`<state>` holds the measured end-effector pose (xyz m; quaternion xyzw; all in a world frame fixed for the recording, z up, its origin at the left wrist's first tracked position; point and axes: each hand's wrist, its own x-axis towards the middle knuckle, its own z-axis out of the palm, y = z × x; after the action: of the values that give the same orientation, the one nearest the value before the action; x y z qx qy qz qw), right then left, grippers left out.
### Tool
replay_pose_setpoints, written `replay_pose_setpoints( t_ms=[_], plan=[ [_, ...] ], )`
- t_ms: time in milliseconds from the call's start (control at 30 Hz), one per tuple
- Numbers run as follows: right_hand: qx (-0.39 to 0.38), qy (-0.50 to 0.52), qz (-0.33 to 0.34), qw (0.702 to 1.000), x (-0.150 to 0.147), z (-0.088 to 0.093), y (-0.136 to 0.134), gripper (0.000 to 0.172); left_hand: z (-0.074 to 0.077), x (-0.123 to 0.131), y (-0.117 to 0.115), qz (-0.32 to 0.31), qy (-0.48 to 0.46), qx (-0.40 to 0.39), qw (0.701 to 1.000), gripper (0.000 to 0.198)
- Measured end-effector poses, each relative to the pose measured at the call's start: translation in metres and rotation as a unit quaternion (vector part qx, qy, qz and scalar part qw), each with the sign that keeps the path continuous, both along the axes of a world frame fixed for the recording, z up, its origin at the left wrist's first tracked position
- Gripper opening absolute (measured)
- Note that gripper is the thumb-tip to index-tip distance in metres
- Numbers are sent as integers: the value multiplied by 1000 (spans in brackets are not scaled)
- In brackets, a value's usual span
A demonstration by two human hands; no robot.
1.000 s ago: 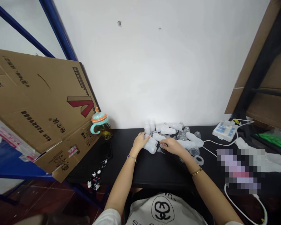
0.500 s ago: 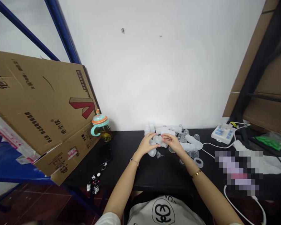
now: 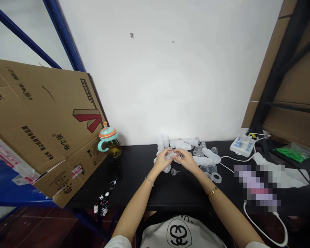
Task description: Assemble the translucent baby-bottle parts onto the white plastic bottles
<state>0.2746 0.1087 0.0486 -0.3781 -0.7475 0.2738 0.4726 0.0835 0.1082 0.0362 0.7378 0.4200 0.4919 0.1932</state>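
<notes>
Both of my hands meet over the black table, fingers curled round a translucent whitish bottle-like piece [image 3: 171, 155]. My left hand [image 3: 161, 159] grips its left side, and my right hand [image 3: 186, 159] closes on it from the right. Fingers hide much of the piece, so its exact shape is unclear. Just below them a clear funnel-shaped silicone part [image 3: 174, 172] lies on the table. Another frosted piece [image 3: 167, 168] shows under my left hand. To the right lie frosted bottles [image 3: 203, 161], clear nipple-shaped caps [image 3: 214, 150] and a translucent ring [image 3: 216, 177].
A teal-lidded jug [image 3: 110, 141] stands at the left beside a large cardboard box [image 3: 54, 117]. A phone [image 3: 114, 170] with a charm strap [image 3: 102, 204] lies nearer. At the right are a white power strip [image 3: 242, 146], cables and a bag with green items [image 3: 290, 154].
My right hand has moved left, closer to my left hand, and both now close round the translucent piece. The whole view has shifted slightly.
</notes>
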Motion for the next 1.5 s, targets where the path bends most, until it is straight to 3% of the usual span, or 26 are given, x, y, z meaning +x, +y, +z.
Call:
replay_pose_setpoints(
  t_ms=[67, 167, 300, 400, 700, 933, 1067, 1133, 1267, 1367, 1500],
  plan=[
    [13, -30, 8, 999, 5, 8, -4, 24, 2, -4, 3, 7, -56, -21, 998, 36],
    [-38, -128, 110, 985, 12, 16, -9, 22, 1, -12, 11, -32, -158, -60, 985, 44],
    [-105, -255, 197, 941, 15, 11, -11, 37, -6, -16, 21, -84, -242, -100, 962, 60],
    [-88, -294, 203, 930, 12, 3, -10, 44, -7, -15, 21, -99, -245, -101, 959, 58],
    [-33, -298, 130, 945, 2, -8, -8, 28, -2, -5, 8, -122, -211, -150, 958, 54],
    [-25, -156, 31, 987, 9, 2, -1, 12, 0, -9, 12, -97, -251, -129, 954, 52],
    [-69, 24, -14, 997, 11, 8, 3, 22, 5, -11, 10, -73, -276, -117, 951, 51],
    [-142, 134, -15, 981, 12, 10, 4, 29, 7, -11, 8, -70, -300, -122, 944, 50],
    [-280, 294, 10, 914, 16, 12, 3, 29, 12, -11, 6, -70, -340, -174, 921, 56],
    [-330, 347, 33, 878, 17, 10, 3, 24, 13, -11, 6, -72, -364, -199, 907, 56],
    [-361, 361, 45, 858, 16, 9, 3, 22, 11, -11, 7, -77, -364, -200, 906, 55]
  ],
)
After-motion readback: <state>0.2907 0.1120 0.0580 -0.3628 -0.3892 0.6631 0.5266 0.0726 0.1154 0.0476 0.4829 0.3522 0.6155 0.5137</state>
